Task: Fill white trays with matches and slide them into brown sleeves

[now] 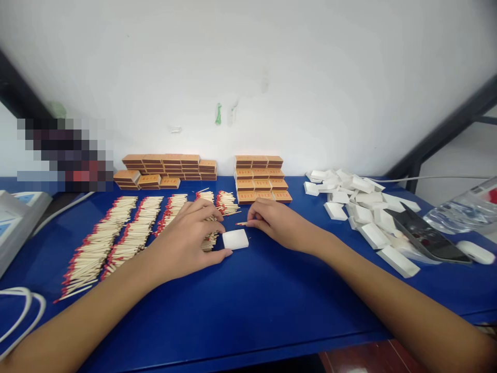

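Observation:
My left hand (188, 238) rests on the blue table (248, 305), its fingers curled over a small pile of red-tipped matches (210, 239) and its thumb against a small white inner matchbox tray (235, 239). My right hand (277, 223) lies just right of the tray and pinches a single matchstick (243, 224) between thumb and fingers, its tip pointing left. More matches lie in long rows (116, 238) to the left and in a bundle (226, 202) behind the hands.
Brown matchbox sleeves stand stacked against the white wall in two groups (166, 170) (261, 178). A heap of white inner trays (361, 207) lies at the right, beside a dark phone (423, 235) and a plastic bag (466, 207). A white cable (19, 311) loops at the left edge.

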`<act>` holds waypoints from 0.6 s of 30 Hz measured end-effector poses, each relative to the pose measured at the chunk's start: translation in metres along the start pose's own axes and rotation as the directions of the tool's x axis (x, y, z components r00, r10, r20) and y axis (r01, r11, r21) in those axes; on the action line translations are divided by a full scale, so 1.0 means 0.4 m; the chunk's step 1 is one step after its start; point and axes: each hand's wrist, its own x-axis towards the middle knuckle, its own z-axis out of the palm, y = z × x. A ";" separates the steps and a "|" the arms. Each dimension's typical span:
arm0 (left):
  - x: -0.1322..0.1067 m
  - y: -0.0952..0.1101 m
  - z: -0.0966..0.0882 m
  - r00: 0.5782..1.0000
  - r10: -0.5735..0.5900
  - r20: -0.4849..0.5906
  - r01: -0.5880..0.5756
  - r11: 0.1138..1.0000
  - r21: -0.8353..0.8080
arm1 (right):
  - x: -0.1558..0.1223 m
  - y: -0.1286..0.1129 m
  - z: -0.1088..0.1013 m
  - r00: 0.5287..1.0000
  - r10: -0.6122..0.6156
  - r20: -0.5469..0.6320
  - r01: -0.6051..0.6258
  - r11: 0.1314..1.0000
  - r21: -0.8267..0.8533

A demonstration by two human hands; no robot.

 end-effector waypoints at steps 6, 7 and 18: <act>0.002 -0.002 0.001 1.000 0.003 -0.001 -0.003 1.000 0.007 | 0.002 0.016 0.014 0.998 -0.051 -0.033 0.051 0.999 0.006; 0.001 -0.002 0.002 1.000 0.002 0.001 -0.002 1.000 0.007 | 0.003 0.017 0.015 0.998 -0.053 -0.034 0.053 0.998 0.012; 0.003 0.001 -0.003 1.000 0.004 -0.007 -0.004 1.000 -0.015 | 0.006 0.001 0.002 1.000 0.007 0.016 -0.007 0.999 0.036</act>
